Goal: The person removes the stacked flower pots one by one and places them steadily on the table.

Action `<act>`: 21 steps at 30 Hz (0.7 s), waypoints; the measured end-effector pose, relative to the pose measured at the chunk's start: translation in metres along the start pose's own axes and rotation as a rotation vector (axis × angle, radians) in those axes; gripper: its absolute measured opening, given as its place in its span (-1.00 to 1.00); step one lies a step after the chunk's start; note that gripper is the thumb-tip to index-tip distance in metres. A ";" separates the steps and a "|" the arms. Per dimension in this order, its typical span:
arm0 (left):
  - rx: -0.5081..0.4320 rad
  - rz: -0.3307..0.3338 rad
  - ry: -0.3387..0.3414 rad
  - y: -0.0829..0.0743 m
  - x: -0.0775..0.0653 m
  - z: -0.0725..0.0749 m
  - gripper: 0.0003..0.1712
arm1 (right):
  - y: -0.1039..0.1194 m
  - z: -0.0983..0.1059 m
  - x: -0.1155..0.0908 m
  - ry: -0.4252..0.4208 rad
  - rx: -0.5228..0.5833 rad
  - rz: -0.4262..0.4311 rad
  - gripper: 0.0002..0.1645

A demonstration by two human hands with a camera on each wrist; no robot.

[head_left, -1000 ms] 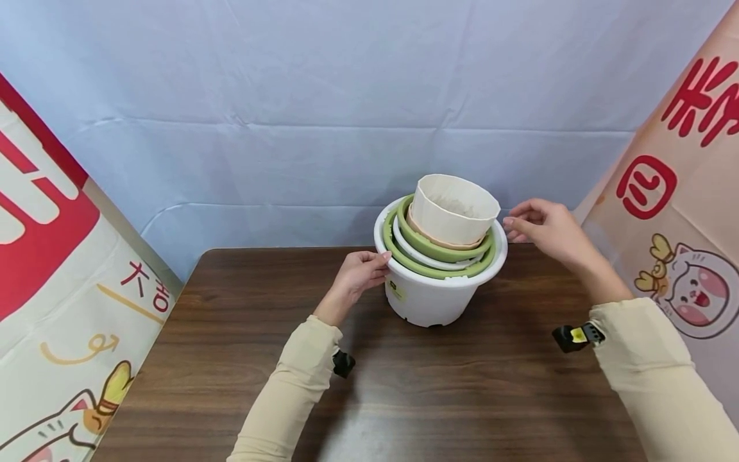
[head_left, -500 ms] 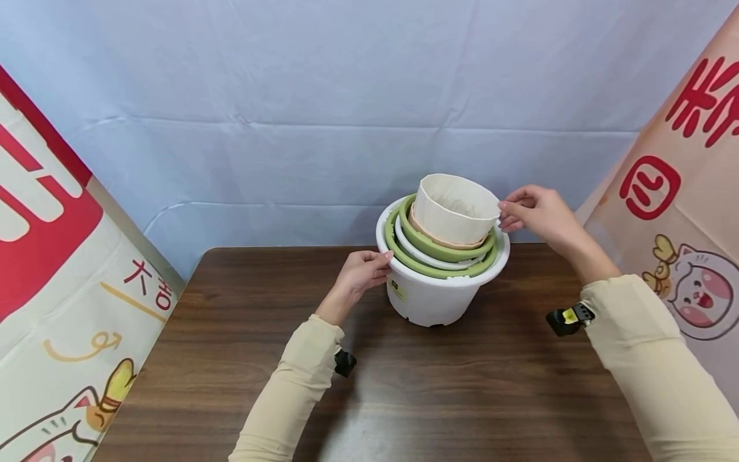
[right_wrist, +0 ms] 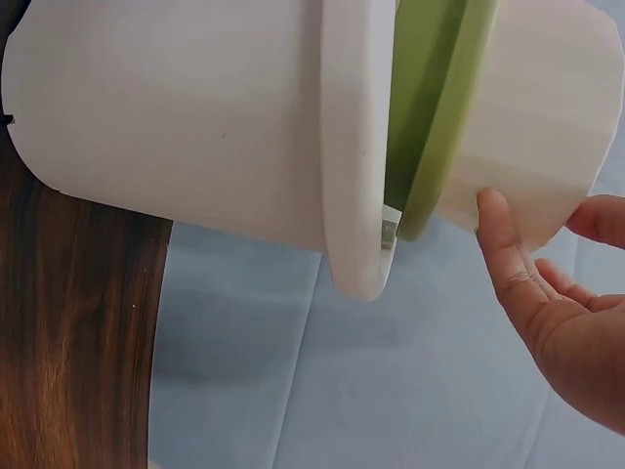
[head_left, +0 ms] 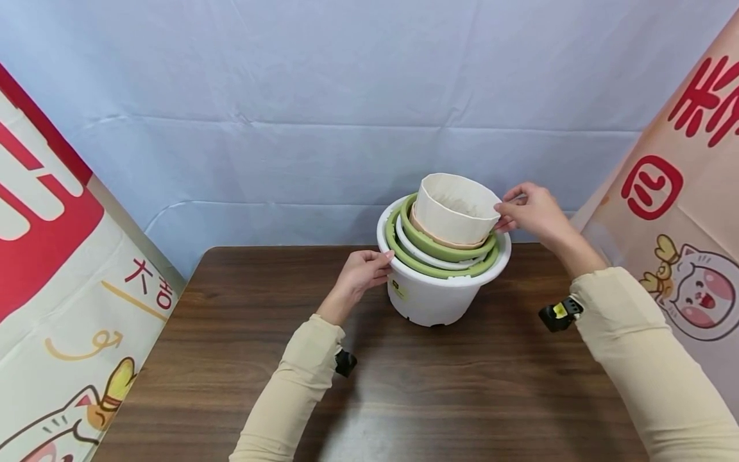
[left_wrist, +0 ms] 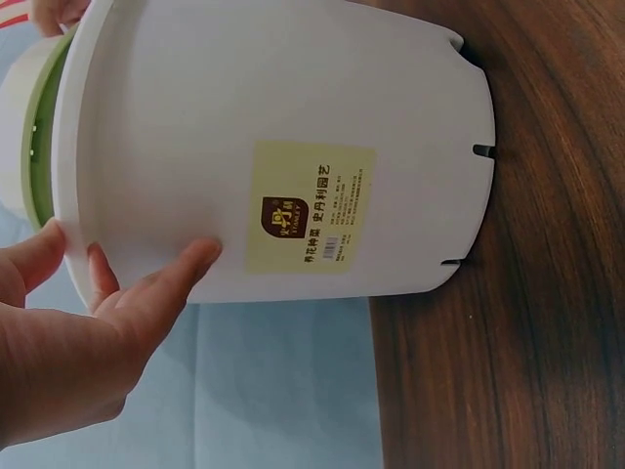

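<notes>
I'm taking hold — right hand (head_left: 534, 212) pinching the cream pot (head_left: 447, 221), left hand (head_left: 356, 274) gripping the outer pot (head_left: 435, 301) — probably needing a straight lift.

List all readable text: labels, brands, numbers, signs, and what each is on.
"养花种菜 史丹利园艺": yellow label on the white flowerpot.
"丹": large in that label's dark logo; smaller lettering around it too blurred to be sure.
Label's fine print and barcode: too small.
"大吉": left banner, in red; large white strokes there are cut off, unreadable.
Right banner: red characters cut off; boxed red sign too stylised to read surely.
No readable numbers.
</notes>
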State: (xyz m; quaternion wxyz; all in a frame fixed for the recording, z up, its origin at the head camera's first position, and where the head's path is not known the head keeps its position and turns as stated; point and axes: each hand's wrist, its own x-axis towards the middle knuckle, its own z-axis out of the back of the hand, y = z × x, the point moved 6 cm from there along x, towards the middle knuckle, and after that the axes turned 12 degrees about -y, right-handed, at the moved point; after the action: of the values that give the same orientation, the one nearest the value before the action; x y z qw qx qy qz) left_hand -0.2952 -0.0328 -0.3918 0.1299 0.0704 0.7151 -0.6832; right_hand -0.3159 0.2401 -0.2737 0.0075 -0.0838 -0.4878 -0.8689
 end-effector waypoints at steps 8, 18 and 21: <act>0.000 -0.006 -0.008 0.000 0.000 0.000 -0.68 | 0.003 0.000 -0.001 -0.044 -0.095 0.022 -0.65; 0.018 -0.009 -0.010 0.001 0.000 0.001 -0.66 | 0.002 0.001 -0.001 -0.058 -0.094 0.017 -0.63; 0.022 -0.007 -0.010 0.001 0.000 0.001 -0.65 | 0.001 0.001 -0.001 -0.062 -0.116 0.008 -0.60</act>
State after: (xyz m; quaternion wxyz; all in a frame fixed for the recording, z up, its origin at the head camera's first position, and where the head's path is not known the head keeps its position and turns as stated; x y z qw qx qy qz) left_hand -0.2945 -0.0337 -0.3926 0.1305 0.0660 0.7072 -0.6917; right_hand -0.3143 0.2406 -0.2726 -0.0089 -0.1129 -0.4362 -0.8927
